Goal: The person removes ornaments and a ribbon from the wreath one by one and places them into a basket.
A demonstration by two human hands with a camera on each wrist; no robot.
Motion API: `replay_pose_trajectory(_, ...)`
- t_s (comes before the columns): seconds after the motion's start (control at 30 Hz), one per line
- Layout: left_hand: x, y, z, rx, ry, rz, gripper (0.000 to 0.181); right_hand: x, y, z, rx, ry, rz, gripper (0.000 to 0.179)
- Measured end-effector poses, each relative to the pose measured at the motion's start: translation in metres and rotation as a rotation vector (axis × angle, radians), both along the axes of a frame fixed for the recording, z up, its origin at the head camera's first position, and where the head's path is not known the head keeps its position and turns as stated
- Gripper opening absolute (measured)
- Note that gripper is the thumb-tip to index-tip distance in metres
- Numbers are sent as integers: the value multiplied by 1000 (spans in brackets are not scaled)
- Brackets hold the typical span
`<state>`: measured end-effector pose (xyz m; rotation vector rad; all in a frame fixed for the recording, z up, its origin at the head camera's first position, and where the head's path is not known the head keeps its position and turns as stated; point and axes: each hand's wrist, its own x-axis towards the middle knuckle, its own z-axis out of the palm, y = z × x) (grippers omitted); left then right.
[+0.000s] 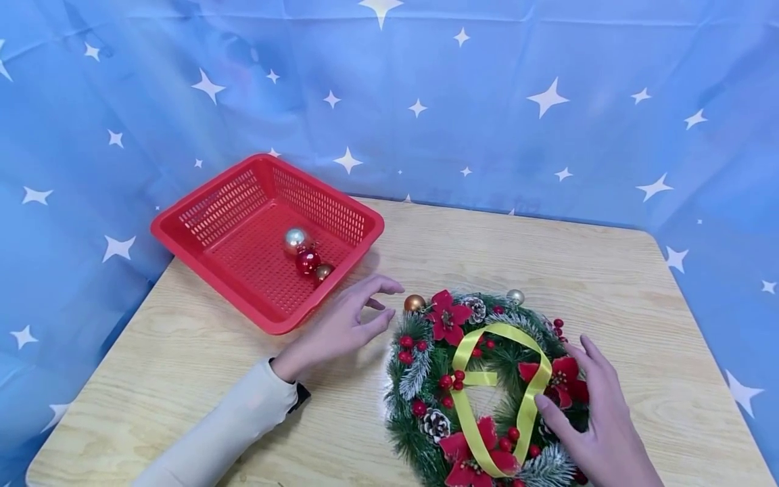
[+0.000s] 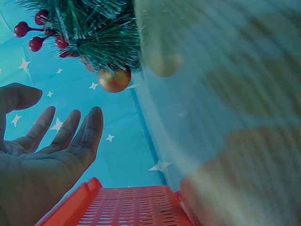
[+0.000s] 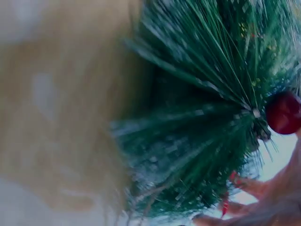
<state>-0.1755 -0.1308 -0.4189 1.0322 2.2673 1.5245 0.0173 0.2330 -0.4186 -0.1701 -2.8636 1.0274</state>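
A green wreath (image 1: 408, 414) with red poinsettias, berries and pinecones lies on the table at front right. Across its middle loops a yellow ribbon (image 1: 505, 330). At its upper left edge sits a gold ball ornament (image 1: 414, 302), and a small silver ball (image 1: 515, 296) is at the top edge. My left hand (image 1: 341, 330) hovers just left of the gold ball, fingers spread and holding nothing. My right hand (image 1: 605, 419) rests at the wreath's right side, thumb reaching over it by the ribbon and fingers along the outer edge, next to a red berry (image 3: 283, 113).
A red plastic basket (image 1: 231, 287) stands at the back left, its near corner close to my left wrist. Inside lie a silver ball (image 1: 296, 240), a red ball (image 1: 308, 262) and a gold ball (image 1: 324, 272). Behind the wooden table (image 1: 578, 260) hangs a blue star-patterned cloth (image 1: 487, 135).
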Motion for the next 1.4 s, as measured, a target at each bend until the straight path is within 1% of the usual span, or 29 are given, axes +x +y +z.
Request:
replay_pose_trajectory(0.1, -1, 0, -4, -4, -24, -3, 38, 0, 0, -8, 0, -40, 6, 96)
replay_pose_trajectory(0.23, -2, 1, -6, -2, -16, -21, 37, -3, -1, -12, -31, -69, 38, 97)
replay_pose_trajectory(0.4, -6, 3, -11, 11, -3, -57, 38, -6, 0, -12, -58, -95, 63, 93)
replay_pose_trajectory(0.6, -10, 4, -12, -9, 30, -75, 39, -8, 2, -10, -27, -140, 104, 91)
replay_pose_trajectory(0.67, -10, 4, -12, -20, 30, -87, 39, -10, 3, -9, -23, -153, 117, 91)
replay_pose_trajectory(0.8, -11, 5, -14, -50, 24, -104, 40, -12, 4, -9, -27, -156, 134, 90)
replay_pose_trajectory(1.1, -9, 6, -17, -111, 16, -88, 47, -18, 6, -8, -62, -157, 174, 88)
replay_pose_trajectory(1.27, -9, 8, -18, -126, 4, -90, 41, -22, 8, -7, -84, -145, 200, 87)
replay_pose_trajectory(1.4, -11, 8, -19, -130, 14, -105, 34, -23, 8, -6, -86, -145, 213, 85)
